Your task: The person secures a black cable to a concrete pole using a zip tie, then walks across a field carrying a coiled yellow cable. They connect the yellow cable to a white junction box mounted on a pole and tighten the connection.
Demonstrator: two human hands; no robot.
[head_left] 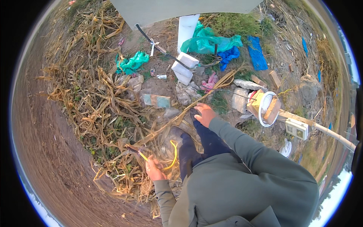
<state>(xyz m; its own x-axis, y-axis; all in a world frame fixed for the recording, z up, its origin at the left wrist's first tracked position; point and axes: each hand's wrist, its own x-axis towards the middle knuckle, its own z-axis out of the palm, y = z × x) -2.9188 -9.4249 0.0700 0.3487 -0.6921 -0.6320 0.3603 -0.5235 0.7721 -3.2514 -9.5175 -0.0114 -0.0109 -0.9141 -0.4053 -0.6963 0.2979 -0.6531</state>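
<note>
My left hand [154, 169], low in the view, is closed around a length of yellow cable [174, 153]. One end of the cable sticks out past the fingers toward the dry stalks and finishes in a dark tip. On the other side it bends up in a loose curve beside my leg. My right hand [205, 115] hangs above my dark shoe [194, 113], fingers slightly bent and apart, with nothing visible in it. Dry corn stalks [109, 102] lie beneath and left of the cable.
A grey panel [185, 8] overhangs the top, with a black cable [145, 34] running from it past a white block [184, 67]. Green plastic [211, 43], rubble [239, 99], a white-rimmed bucket [261, 113], a wooden pole [325, 128] and a meter box [297, 129] lie around.
</note>
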